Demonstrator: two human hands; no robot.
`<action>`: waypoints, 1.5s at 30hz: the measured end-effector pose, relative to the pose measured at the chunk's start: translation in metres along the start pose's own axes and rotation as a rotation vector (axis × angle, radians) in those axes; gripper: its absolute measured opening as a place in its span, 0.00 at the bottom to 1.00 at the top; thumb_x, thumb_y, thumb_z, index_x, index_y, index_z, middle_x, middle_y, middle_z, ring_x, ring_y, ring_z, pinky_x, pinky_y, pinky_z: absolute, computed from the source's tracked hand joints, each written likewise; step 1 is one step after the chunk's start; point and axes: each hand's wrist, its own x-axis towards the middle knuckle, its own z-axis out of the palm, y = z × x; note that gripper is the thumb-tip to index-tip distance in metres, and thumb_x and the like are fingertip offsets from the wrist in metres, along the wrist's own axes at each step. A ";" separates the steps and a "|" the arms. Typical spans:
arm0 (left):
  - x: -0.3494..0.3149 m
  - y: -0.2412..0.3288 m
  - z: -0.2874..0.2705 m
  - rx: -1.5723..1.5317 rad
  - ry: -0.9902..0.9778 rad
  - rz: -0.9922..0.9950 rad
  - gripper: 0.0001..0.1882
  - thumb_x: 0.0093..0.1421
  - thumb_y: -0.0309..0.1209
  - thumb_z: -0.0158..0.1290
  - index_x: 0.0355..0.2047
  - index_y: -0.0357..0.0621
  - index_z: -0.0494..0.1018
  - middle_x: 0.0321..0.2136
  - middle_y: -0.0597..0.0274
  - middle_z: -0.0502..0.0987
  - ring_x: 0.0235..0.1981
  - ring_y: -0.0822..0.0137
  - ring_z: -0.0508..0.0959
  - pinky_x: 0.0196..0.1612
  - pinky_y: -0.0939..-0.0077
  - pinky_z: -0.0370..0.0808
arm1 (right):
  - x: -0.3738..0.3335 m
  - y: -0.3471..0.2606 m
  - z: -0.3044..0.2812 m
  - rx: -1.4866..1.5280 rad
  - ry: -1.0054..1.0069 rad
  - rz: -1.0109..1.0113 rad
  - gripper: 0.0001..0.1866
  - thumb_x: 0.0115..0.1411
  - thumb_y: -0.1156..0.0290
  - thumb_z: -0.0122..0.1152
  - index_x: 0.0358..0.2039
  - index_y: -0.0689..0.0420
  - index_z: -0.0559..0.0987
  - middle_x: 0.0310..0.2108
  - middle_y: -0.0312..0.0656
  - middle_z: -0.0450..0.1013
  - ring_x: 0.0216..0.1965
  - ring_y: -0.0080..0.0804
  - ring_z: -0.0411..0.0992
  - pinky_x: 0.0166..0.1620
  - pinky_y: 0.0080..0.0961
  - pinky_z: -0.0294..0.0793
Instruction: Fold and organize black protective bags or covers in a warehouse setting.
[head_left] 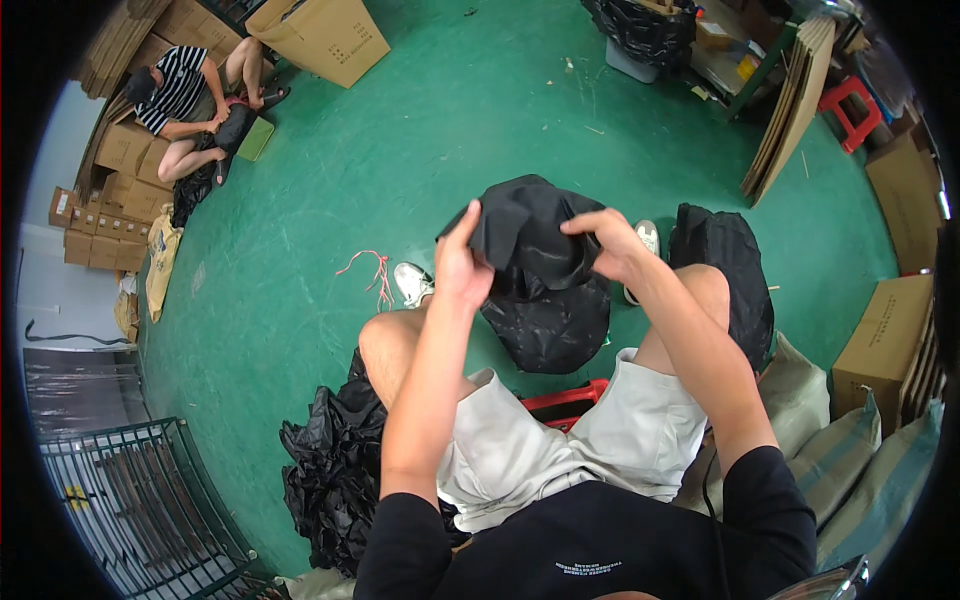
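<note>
Fabric (pixel 540 225): black, raised beyond the red stool (pixel 583 393) | Left hand (pixel 463 265): gripping the fabric's left edge; forearm nearly upright, one digit pointing up | Right hand (pixel 612 243): gripping its right edge; forearm slanting up and leftward, one digit pointing left | Bundle (pixel 560 330): black, on floor just beyond stool

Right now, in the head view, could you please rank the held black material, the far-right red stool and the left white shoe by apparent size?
1. Black material
2. Red stool
3. Left white shoe

The material's nearness to the camera enlarges it.
</note>
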 end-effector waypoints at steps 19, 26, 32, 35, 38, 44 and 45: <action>0.140 -0.070 -0.093 0.195 0.398 -0.027 0.21 0.65 0.39 0.50 0.52 0.36 0.69 0.50 0.55 0.74 0.48 0.57 0.75 0.52 0.54 0.72 | 0.208 0.067 -0.098 -0.255 0.542 -0.300 0.26 0.56 0.68 0.62 0.50 0.74 0.71 0.47 0.55 0.73 0.48 0.43 0.73 0.50 0.35 0.71; 0.077 -0.131 -0.184 0.741 0.809 -0.099 0.30 0.62 0.46 0.53 0.50 0.25 0.69 0.51 0.43 0.73 0.52 0.52 0.73 0.54 0.63 0.67 | 0.142 0.141 -0.094 -0.861 0.734 -0.140 0.29 0.58 0.60 0.62 0.52 0.70 0.72 0.51 0.61 0.70 0.55 0.52 0.69 0.56 0.37 0.67; 0.020 -0.169 -0.153 1.291 0.931 -0.106 0.27 0.65 0.46 0.44 0.43 0.29 0.74 0.43 0.35 0.75 0.47 0.38 0.74 0.51 0.51 0.69 | 0.085 0.158 -0.117 -1.076 0.832 -0.059 0.32 0.53 0.54 0.66 0.54 0.60 0.73 0.51 0.56 0.72 0.53 0.53 0.70 0.54 0.43 0.69; -0.004 -0.176 -0.145 1.326 0.941 -0.155 0.26 0.65 0.46 0.43 0.42 0.30 0.75 0.42 0.37 0.76 0.46 0.39 0.74 0.50 0.51 0.69 | 0.073 0.170 -0.129 -1.047 0.856 0.025 0.24 0.58 0.57 0.60 0.51 0.58 0.75 0.50 0.56 0.72 0.52 0.53 0.70 0.53 0.44 0.70; -0.026 -0.180 -0.154 1.336 0.981 -0.119 0.26 0.66 0.45 0.43 0.41 0.30 0.76 0.41 0.37 0.76 0.45 0.39 0.74 0.49 0.51 0.70 | 0.059 0.180 -0.127 -1.038 0.834 0.090 0.19 0.63 0.58 0.52 0.46 0.59 0.78 0.49 0.57 0.72 0.51 0.55 0.70 0.52 0.45 0.70; -0.025 -0.184 -0.168 1.169 1.036 -0.082 0.25 0.63 0.45 0.48 0.39 0.28 0.76 0.40 0.34 0.76 0.44 0.38 0.75 0.48 0.53 0.70 | 0.066 0.204 -0.157 -0.923 0.810 0.244 0.23 0.65 0.55 0.46 0.46 0.62 0.78 0.50 0.58 0.71 0.53 0.56 0.69 0.55 0.46 0.67; -0.023 -0.175 -0.199 1.116 1.097 0.000 0.26 0.60 0.44 0.54 0.38 0.25 0.75 0.38 0.34 0.76 0.42 0.39 0.75 0.45 0.57 0.70 | 0.067 0.207 -0.134 -0.932 0.745 0.233 0.25 0.65 0.54 0.45 0.47 0.63 0.77 0.51 0.58 0.71 0.54 0.55 0.68 0.57 0.45 0.66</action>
